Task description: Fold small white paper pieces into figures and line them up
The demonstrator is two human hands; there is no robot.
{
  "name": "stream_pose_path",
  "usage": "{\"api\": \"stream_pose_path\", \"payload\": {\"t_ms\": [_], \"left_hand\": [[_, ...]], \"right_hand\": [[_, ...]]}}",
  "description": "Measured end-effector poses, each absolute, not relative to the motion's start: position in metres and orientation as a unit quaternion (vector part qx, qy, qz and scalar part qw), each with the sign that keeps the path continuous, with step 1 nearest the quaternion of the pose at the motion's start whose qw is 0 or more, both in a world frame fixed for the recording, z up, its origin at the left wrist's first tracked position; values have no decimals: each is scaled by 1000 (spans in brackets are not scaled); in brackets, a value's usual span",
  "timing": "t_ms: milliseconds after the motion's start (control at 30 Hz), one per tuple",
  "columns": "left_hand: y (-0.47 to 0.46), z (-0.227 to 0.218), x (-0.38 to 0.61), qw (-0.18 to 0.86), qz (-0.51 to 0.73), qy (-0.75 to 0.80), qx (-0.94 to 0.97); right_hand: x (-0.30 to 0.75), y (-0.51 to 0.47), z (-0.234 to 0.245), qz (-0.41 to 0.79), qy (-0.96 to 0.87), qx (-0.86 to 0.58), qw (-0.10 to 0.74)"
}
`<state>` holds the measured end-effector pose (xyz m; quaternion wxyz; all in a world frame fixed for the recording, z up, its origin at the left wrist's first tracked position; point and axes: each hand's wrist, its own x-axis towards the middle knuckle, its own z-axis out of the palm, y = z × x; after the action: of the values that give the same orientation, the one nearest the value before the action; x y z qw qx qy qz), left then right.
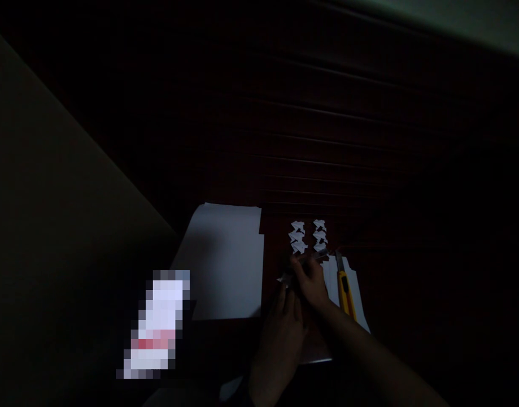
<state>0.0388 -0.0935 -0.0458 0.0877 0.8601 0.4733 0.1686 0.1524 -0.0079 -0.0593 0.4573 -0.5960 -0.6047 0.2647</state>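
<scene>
The light is very dim. A small folded white paper piece (pixel 287 279) lies on the dark table in front of me. My left hand (pixel 284 325) reaches to its near edge, fingers stretched out and lying flat against it. My right hand (pixel 313 282) is closed, thumb and fingers pinched around a thin shiny strip (pixel 321 255) that sticks out to the right; its kind is too dark to make out. Just beyond my hands, several small folded paper shapes stand in a left column (pixel 299 237) and a right column (pixel 319 236).
A stack of large white paper sheets (pixel 231 265) lies left of my hands. On the right, a yellow box cutter (pixel 346 294) rests on smaller paper sheets (pixel 360 308). A bright blurred-out rectangle (pixel 157 322) shows at lower left. Dark slatted panelling (pixel 327 113) rises behind.
</scene>
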Motion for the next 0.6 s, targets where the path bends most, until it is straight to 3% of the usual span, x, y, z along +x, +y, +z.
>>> {"api": "stream_pose_path", "payload": {"t_ms": [200,600], "left_hand": [[-93,-40,36,88,169,473,860],[-71,-18,22,135,184,502,834]], "right_hand": [[182,-5,-34,206,-668,-571,430],[211,-25,-17,167,-800,-562,123]]}}
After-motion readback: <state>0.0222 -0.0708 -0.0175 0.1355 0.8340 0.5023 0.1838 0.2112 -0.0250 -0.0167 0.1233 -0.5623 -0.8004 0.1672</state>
